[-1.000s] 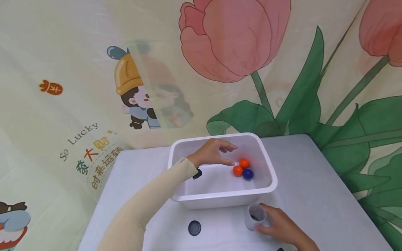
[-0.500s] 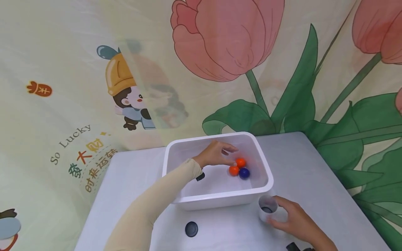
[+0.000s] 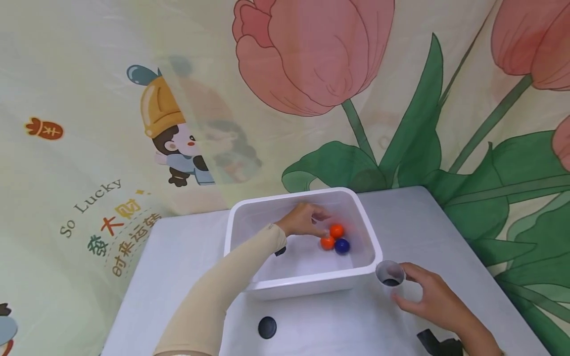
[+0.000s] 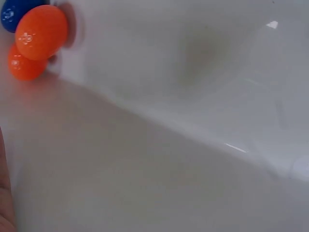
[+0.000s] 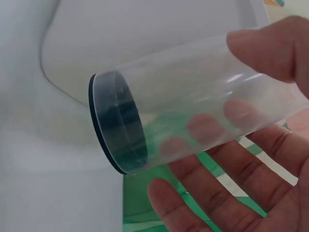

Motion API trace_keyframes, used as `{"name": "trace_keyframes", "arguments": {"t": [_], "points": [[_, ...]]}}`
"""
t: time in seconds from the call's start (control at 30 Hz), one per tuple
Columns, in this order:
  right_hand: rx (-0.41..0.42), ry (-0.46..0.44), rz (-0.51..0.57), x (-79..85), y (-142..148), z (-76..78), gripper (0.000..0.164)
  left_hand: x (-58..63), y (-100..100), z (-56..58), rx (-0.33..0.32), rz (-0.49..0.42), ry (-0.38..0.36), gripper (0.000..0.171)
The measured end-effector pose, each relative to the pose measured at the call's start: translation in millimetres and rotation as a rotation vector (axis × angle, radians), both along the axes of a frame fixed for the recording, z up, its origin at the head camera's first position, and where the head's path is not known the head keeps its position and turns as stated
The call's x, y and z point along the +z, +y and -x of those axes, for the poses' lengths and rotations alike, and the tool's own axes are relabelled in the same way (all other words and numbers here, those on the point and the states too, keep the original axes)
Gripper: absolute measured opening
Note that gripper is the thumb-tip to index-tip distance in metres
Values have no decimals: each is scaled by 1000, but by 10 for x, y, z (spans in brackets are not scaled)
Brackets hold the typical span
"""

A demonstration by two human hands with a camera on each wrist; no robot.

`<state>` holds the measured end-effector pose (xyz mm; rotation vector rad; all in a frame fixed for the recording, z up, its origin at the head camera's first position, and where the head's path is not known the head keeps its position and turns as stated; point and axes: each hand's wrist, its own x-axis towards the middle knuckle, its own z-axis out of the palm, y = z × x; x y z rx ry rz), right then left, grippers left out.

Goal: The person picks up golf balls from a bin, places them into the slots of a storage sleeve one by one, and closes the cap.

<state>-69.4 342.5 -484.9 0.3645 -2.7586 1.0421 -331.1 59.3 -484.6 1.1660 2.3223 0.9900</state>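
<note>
My left hand (image 3: 306,220) reaches into the white plastic bin (image 3: 307,287), fingers loosely bent and nothing held. Its fingertips hover beside two orange balls (image 3: 337,230) and a dark blue ball (image 3: 342,245) lying together on the bin floor. The left wrist view shows the orange ball (image 4: 41,33) and the blue ball (image 4: 19,12) in its top left corner, apart from the hand's edge. My right hand (image 3: 434,296) holds a clear plastic tube (image 5: 193,101), its thumb on one side and fingers on the other. A black cap (image 5: 118,123) closes the tube's lower end.
A round black lid (image 3: 267,327) lies on the white table (image 3: 187,242) in front of the bin. A printed cloth (image 3: 200,39) with tulips hangs behind the table. The bin's raised rim surrounds the balls.
My right hand has moved right and slightly up with the tube. The left hand has lowered a little and its fingers have drawn closer to the balls. The head view has shifted slightly.
</note>
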Motion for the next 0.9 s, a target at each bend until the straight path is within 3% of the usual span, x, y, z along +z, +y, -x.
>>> {"name": "trace_keyframes", "arguments": {"t": [0.2, 0.47, 0.67, 0.9], "points": [[9, 70, -42, 128, 120, 115, 59, -149, 17, 36, -13, 77, -2, 55], [10, 100, -46, 241, 251, 345, 59, -214, 84, 19, 10, 147, -35, 57], [21, 110, -35, 297, 322, 528, 55, -297, 157, 0, 18, 229, 28, 36], [20, 125, -30, 368, 339, 713, 53, -422, 243, -8, 40, 299, 83, 42]]}}
